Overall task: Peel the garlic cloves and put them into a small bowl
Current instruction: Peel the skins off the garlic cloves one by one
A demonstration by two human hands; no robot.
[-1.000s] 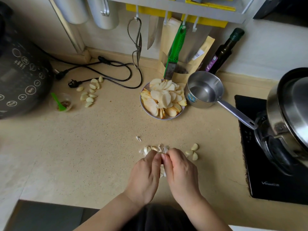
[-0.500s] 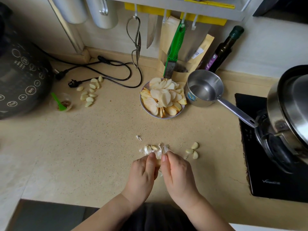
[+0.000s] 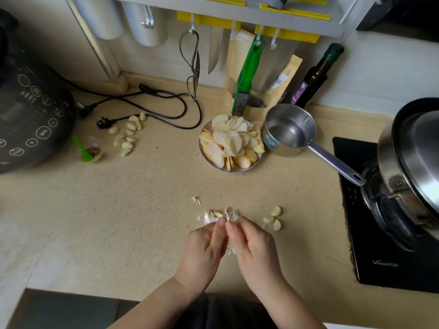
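Garlic clove [image 3: 230, 251]: largely hidden, pinched between the curled fingers of left hand [image 3: 204, 252] and right hand [image 3: 257, 251], near centre of the counter [image 3: 107, 222].
Loose skins [image 3: 219, 215]: touching the fingertips, on their far side.
Three peeled cloves [image 3: 273, 220]: just right of the hands.
Further peeled cloves [image 3: 128, 135]: far left, beside power cord [image 3: 166, 100].
Plate [image 3: 240, 171]: fruit slices [image 3: 229, 141].
Saucepan [image 3: 278, 150]: clear water.
Small cup [image 3: 96, 144]: green spoon [image 3: 83, 151].
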